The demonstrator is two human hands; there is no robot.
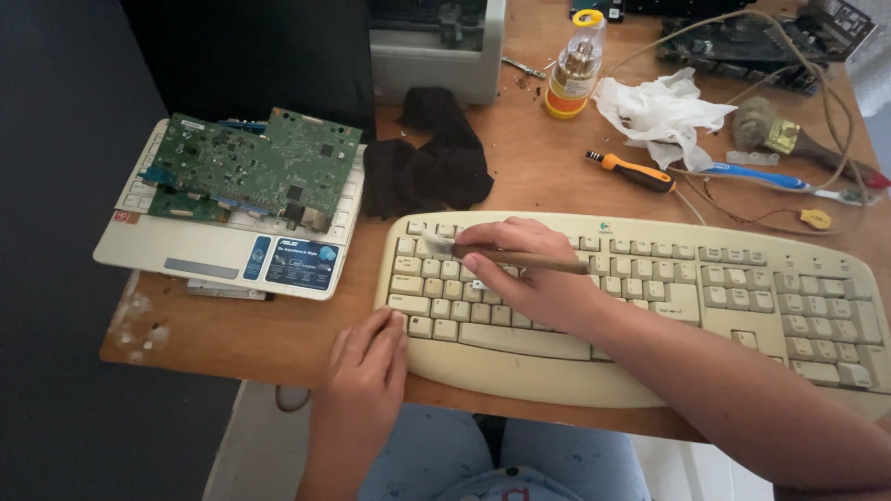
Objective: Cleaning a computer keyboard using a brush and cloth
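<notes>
Right hand (pixel 524 269) pinching small wooden-handled brush (pixel 506 257), bristle tip just beyond fingertips on upper-left keys of yellowed keyboard (pixel 650 306). Left hand (pixel 367 366) laid flat, fingers loosely spread, pressing keyboard's near-left corner. Brush looks light and stiff, bristles soft; best held mid-handle as gripped now. Keyboard light, rigid, probably slides unless braced. Bristles blurred, keys under palm hidden, keyboard's right end cut off by frame.

Green circuit boards (pixel 255 167) lie on a white laptop (pixel 213 250) beside a black cloth (pixel 427 167).
</notes>
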